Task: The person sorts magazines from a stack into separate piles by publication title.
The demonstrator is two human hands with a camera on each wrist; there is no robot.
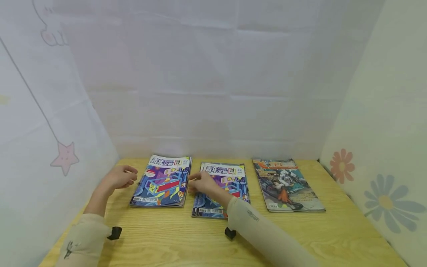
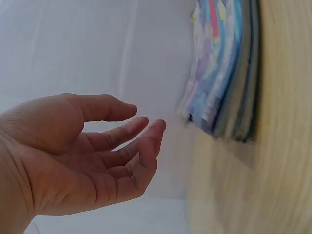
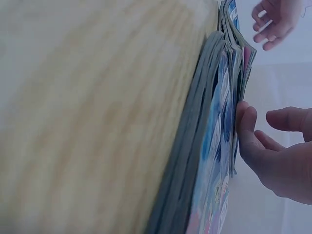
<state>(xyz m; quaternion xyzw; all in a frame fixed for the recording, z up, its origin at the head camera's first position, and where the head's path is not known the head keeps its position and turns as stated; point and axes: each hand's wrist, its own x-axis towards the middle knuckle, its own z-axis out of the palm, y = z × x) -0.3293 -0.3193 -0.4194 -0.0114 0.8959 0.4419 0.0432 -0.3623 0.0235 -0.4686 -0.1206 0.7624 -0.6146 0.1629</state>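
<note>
On the left of the table lies a stack of magazines (image 1: 160,187) with a purple and blue cover. My left hand (image 1: 121,177) hovers just beyond its left edge; in the left wrist view the hand's (image 2: 97,151) fingers are loosely bent, with nothing between them and a gap to the stack (image 2: 217,68). My right hand (image 1: 202,183) is above the left part of a second stack (image 1: 230,181) with the same cover, its fingers at the left stack's right edge. In the right wrist view the right hand's (image 3: 278,146) fingertips seem to touch magazine edges; thumb and fingers stay apart.
A third set of magazines (image 1: 287,185), with a grey figure cover and orange title, lies at the right. The wooden table (image 1: 160,233) meets a white cloth backdrop (image 1: 213,92) behind and printed side walls (image 1: 383,122).
</note>
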